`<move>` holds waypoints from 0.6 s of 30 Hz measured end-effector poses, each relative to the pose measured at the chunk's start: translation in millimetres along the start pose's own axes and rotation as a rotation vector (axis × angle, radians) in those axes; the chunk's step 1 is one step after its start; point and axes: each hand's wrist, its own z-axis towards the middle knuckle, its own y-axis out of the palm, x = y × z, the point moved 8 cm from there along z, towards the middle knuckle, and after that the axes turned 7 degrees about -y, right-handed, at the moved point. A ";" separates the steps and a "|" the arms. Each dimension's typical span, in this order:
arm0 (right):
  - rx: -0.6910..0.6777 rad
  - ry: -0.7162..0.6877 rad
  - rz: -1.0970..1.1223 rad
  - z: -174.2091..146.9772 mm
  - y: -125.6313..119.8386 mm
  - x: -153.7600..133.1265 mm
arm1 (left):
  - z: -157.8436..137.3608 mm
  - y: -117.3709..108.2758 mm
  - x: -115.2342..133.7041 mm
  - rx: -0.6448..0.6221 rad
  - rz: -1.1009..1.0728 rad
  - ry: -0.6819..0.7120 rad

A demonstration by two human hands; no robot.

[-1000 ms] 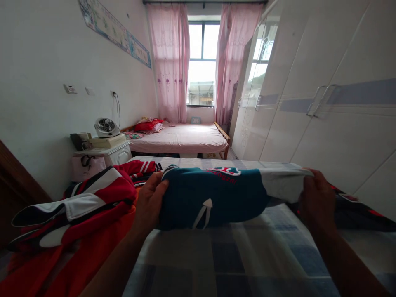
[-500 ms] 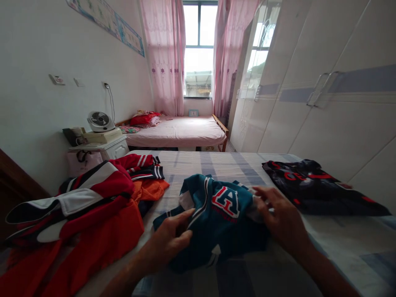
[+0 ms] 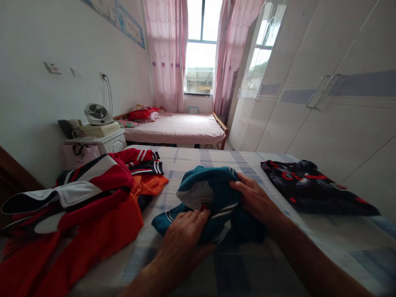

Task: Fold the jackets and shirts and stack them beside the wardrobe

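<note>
Daylit far window (image 3: 200, 60) with pink curtains (image 3: 168, 57).
A pink-sheeted bed (image 3: 176, 128) stands before it; white wardrobe (image 3: 309, 128) at right, white wall (image 3: 64, 49) at left.

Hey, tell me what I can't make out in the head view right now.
All in the head view:
Red detail on the teal garment: partly hidden by the left hand.
Wall poster: cut off by the top edge, its lettering too small.
Orange clothing: cut off at left and bottom.

Red lettering (image 3: 288, 176) stood on the folded black top (image 3: 312, 185); its start looked like "GE", and the rest was unclear. Marks on the pink bag (image 3: 89, 154) and the blue-bordered wall poster (image 3: 130, 27) were too small to read.
</note>
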 end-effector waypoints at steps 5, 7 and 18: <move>0.141 -0.226 0.221 67.5 18.6 -39.1 | 15.9 -37.6 -62.5 0.111 -0.071 -0.203; 0.209 -0.367 0.227 83.3 18.5 -64.8 | 17.4 -61.5 -63.4 0.270 -0.065 -0.161; 0.550 -0.087 0.031 35.9 -97.7 6.5 | 10.8 1.1 -19.8 -0.146 -0.118 -0.053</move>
